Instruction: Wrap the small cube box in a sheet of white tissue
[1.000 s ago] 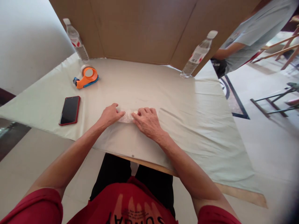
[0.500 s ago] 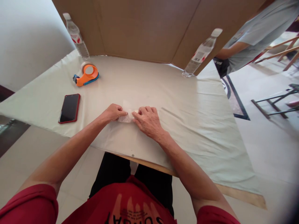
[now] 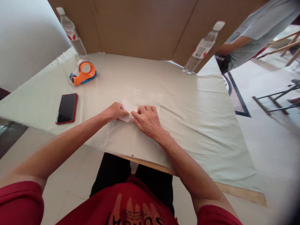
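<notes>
A crumpled, translucent plastic sheet (image 3: pixel 127 118) lies on the table close to its front edge, and a thin flat part of it seems to spread out behind my hands. My left hand (image 3: pixel 116 110) is closed, pinching the sheet's left end between thumb and fingers. Just to the right, my right hand (image 3: pixel 148 122) presses down with curled fingers, its thumb and fingertips gripping the folded part. The two thumbs almost meet. A small pale bit shows by the right thumb; what is wrapped inside, if anything, is hidden.
An orange tape dispenser (image 3: pixel 84 74) and a red-cased phone (image 3: pixel 67 108) lie on the pale tablecloth (image 3: pixel 187 125) at left. Two water bottles (image 3: pixel 72 34) (image 3: pixel 202 50) stand against a cardboard screen (image 3: pixel 140 28). Behind it at right is another person (image 3: pixel 253 37).
My left hand has turned slightly and gathered the left end of the sheet upward, bringing it nearer the right thumb. My right hand has barely moved. The view has shifted slightly.
</notes>
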The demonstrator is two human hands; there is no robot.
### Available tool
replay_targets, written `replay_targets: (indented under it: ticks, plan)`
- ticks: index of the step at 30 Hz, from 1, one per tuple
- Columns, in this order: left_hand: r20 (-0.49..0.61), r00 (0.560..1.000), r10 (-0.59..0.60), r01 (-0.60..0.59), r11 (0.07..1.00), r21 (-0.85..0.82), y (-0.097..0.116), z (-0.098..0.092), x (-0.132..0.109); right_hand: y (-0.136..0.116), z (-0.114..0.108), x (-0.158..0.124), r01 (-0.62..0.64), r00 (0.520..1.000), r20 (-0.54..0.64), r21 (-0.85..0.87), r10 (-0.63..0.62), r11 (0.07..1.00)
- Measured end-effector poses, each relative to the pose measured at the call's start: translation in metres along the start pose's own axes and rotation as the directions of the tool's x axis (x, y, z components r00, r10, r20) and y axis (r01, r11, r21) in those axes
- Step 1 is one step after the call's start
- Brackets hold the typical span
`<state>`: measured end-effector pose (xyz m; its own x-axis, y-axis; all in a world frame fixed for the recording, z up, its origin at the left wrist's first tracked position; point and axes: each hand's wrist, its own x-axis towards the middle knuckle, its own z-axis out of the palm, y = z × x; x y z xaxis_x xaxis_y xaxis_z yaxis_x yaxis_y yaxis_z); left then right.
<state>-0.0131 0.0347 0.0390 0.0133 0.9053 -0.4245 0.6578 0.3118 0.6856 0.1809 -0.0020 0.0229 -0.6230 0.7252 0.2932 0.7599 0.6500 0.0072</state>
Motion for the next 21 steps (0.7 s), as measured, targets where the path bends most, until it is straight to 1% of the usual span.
replay_targets:
  ticks: [1, 3, 4, 5, 6, 8, 10, 12, 14, 16, 21]
  plan:
    - [-0.045, 0.998, 0.040, -0.038, 0.997, 0.064, 0.001, 0.002, -0.001, 0.000, 0.000, 0.000, 0.000, 1.000, 0.000, 0.000, 0.000, 1.000]
    - [-0.142, 0.979, 0.148, -0.120, 0.975, 0.188, 0.003, 0.006, -0.004, 0.000, 0.000, 0.000, -0.001, 1.000, 0.000, -0.001, 0.001, 1.000]
    - [-0.172, 0.968, 0.185, -0.148, 0.967, 0.207, 0.004, 0.008, -0.005, 0.000, 0.000, 0.000, -0.003, 1.000, 0.001, -0.002, 0.003, 1.000]
    - [-0.188, 0.964, 0.188, -0.155, 0.972, 0.177, 0.004, 0.010, -0.006, 0.000, 0.000, 0.000, -0.005, 1.000, 0.004, -0.001, 0.005, 1.000]
    - [-0.188, 0.969, 0.160, -0.143, 0.985, 0.100, 0.004, 0.012, -0.007, 0.000, 0.000, 0.000, -0.007, 1.000, 0.007, 0.001, 0.007, 1.000]
    - [-0.141, 0.988, 0.062, -0.082, 0.988, -0.134, 0.003, 0.016, -0.008, -0.001, 0.001, 0.000, -0.011, 1.000, 0.012, 0.004, 0.011, 1.000]
    - [-0.068, 0.998, -0.019, -0.006, 0.937, -0.350, 0.003, 0.018, -0.007, -0.001, 0.001, 0.000, -0.012, 1.000, 0.016, 0.004, 0.012, 1.000]
    - [0.002, 0.998, -0.060, 0.053, 0.873, -0.486, 0.003, 0.018, -0.006, -0.002, 0.000, 0.000, -0.013, 1.000, 0.020, -0.001, 0.013, 1.000]
    - [0.049, 0.997, -0.062, 0.079, 0.827, -0.556, 0.004, 0.018, -0.004, -0.002, 0.000, 0.000, -0.013, 1.000, 0.022, -0.005, 0.013, 1.000]
    - [0.074, 0.997, -0.035, 0.072, 0.804, -0.591, 0.005, 0.018, -0.003, -0.002, 0.000, -0.001, -0.012, 1.000, 0.016, 0.001, 0.012, 1.000]
    - [0.091, 0.995, 0.037, 0.025, 0.796, -0.604, 0.009, 0.017, -0.006, -0.001, -0.003, -0.003, -0.020, 1.000, -0.002, 0.079, 0.020, 0.997]
